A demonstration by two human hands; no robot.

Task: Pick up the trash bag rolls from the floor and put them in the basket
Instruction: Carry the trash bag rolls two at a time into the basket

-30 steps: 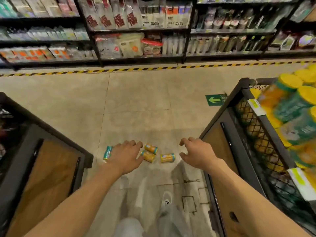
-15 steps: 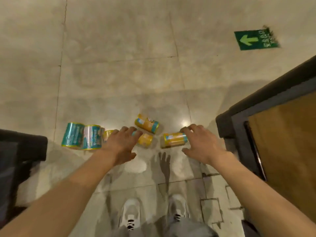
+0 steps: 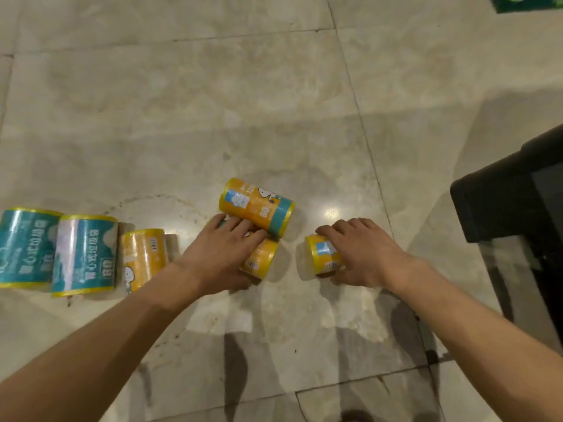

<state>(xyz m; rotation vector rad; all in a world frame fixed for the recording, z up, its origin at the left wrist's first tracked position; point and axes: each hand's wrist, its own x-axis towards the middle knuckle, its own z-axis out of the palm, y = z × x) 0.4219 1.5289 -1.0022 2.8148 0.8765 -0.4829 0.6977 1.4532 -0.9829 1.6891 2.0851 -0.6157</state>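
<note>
Floor (image 3: 189, 95): glossy beige marble-look tile, thin dark grout lines, one bright light glare spot just right of the upper roll. Dark scuffs and arm shadows near the bottom edge. Corner of a green floor sticker (image 3: 527, 2) at top right, cut off by the frame. Dark black-framed display stand (image 3: 515, 205) at the right edge, only a corner in view; cannot tell what it carries.

Trash bag rolls all lie on their sides on the floor. Far left: two teal rolls, teal roll at frame edge (image 3: 24, 246) and second teal roll (image 3: 85, 255), touching side by side. Just right of them a yellow roll with cartoon dog (image 3: 141, 258), close beside the second teal roll. Centre: upper yellow roll with teal band (image 3: 256, 207), tilted, lying against the left hand's fingertips. Below it a lower yellow roll (image 3: 259, 257), mostly covered by the left hand. Right: small yellow roll (image 3: 323, 254).

Left hand (image 3: 219, 257): palm down over the lower yellow roll, fingers spread and fairly straight across it, thumb under near the floor; grip not closed. Right hand (image 3: 362, 254): fingers curled over the top of the small yellow roll, thumb beneath at its near side, grasping it while it sits on the floor.
</note>
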